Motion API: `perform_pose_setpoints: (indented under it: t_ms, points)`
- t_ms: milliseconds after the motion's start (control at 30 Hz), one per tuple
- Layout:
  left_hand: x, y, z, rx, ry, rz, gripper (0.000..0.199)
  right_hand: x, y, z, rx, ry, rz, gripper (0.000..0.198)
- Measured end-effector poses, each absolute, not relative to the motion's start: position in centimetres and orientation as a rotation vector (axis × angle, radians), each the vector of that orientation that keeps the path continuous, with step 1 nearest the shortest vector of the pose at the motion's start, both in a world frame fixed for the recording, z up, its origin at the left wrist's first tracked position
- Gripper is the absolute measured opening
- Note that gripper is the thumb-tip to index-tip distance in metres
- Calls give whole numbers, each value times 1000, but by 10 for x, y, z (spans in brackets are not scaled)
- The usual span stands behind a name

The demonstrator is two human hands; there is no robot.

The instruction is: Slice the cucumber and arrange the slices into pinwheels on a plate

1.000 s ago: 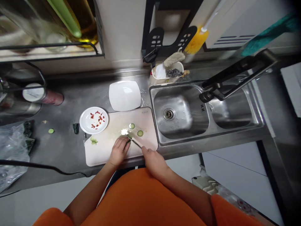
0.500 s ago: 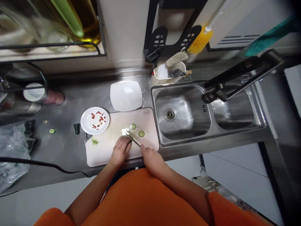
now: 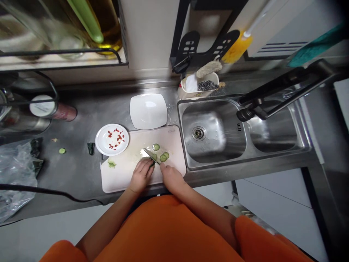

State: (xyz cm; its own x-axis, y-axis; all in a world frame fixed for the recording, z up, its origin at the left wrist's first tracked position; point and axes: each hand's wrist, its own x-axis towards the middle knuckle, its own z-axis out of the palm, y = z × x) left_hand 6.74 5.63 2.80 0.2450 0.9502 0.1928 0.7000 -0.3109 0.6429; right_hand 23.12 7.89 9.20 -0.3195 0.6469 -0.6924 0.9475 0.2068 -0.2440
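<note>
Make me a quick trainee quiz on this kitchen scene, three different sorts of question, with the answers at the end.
1. Which hand holds the knife?
2. True or false: red bits lie on the round plate.
3. Fill in: from the wearer's view, the sink lies to the board's ___.

Key: 1. The right hand. 2. True. 3. Right.

- This is a kitchen.
- A shiny double sink (image 3: 218, 127) with a black tap (image 3: 272, 89) is right of the middle.
- A cutting board (image 3: 117, 180) with green slices (image 3: 164, 157) is below the middle, with a white plate (image 3: 148, 109) just above it.
- A bottle (image 3: 113, 32) with yellow liquid stands on a rack (image 3: 81, 62), upper left.
- Scrubbers (image 3: 207, 85) sit in a tub (image 3: 192, 95), upper middle.
</note>
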Motion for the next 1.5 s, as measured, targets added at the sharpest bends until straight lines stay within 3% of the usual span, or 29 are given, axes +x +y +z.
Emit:
perform_pose_setpoints:
  t_ms: [767, 1500]
  points:
    - [67, 54, 26, 2130, 1547, 811, 18, 255, 59, 136, 1483, 1925, -961, 28]
    - [68, 55, 28, 2165, 1544, 812, 16, 252, 60, 127, 1468, 1974, -950, 26]
